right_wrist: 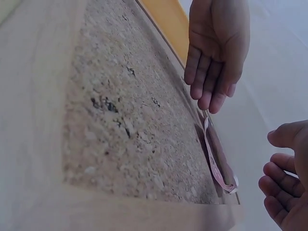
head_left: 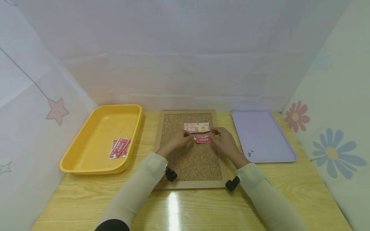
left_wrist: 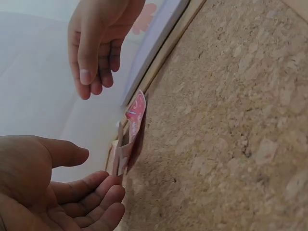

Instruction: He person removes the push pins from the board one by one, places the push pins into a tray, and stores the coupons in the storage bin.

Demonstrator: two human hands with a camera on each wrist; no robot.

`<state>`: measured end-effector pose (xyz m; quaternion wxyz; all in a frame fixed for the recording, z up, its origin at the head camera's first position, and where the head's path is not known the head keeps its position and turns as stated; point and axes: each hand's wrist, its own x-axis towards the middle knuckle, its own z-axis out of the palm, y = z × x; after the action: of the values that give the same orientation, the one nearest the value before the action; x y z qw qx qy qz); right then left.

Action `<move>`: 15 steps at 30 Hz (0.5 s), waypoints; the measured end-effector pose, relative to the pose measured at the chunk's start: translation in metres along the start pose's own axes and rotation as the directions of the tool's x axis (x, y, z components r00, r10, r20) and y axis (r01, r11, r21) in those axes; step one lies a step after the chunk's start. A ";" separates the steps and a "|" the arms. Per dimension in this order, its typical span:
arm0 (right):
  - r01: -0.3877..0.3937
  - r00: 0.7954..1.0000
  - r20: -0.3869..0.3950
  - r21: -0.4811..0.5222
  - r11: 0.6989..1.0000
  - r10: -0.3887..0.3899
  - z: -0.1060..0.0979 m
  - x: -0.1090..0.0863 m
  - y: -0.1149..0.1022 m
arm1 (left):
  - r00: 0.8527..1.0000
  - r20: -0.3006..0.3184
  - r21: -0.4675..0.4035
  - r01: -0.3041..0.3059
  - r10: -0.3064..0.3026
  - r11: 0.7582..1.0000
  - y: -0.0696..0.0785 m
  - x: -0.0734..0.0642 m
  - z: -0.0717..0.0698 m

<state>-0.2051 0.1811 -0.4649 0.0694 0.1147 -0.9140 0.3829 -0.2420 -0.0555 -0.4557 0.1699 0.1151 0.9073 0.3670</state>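
Observation:
Two red-and-white printed coupons lie on the upper part of a wood-framed cork board (head_left: 190,166). The upper coupon (head_left: 193,129) shows a large 50; below it is a smaller red coupon (head_left: 203,139). Both have curled edges. My left hand (head_left: 177,140) is at the lower coupon's left edge, its thumb apart from the fingers in the left wrist view. On the coupon's other side is my right hand (head_left: 225,141), with relaxed fingers and nothing between them in the right wrist view. Whether fingertips touch the paper is hard to tell.
On the left stands a yellow tray (head_left: 101,128) with several red coupons (head_left: 119,148) inside. A lilac tray (head_left: 260,131) to the right holds small metallic pieces (head_left: 251,153) near its front left corner. White cloth walls enclose the wooden table (head_left: 199,208).

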 end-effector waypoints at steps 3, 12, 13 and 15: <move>-0.016 1.000 0.004 0.020 1.000 0.016 0.004 0.004 0.000 | 1.000 0.017 0.013 0.014 -0.014 1.000 -0.001 0.004 0.003; -0.033 0.999 0.039 -0.002 0.999 0.033 0.014 0.013 0.002 | 0.999 0.018 0.002 0.027 -0.027 1.000 0.000 0.009 0.009; -0.036 0.998 0.050 0.003 0.999 0.036 0.015 0.015 0.002 | 0.999 0.021 0.005 0.027 -0.027 1.000 0.000 0.010 0.009; -0.046 0.997 0.070 0.008 0.999 0.045 0.018 0.017 0.001 | 0.999 0.028 0.007 0.032 -0.032 0.999 0.000 0.012 0.010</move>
<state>-0.2226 0.1665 -0.4748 0.0281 0.1077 -0.9164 0.3845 -0.2496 -0.0450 -0.4647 0.1880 0.1062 0.9078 0.3595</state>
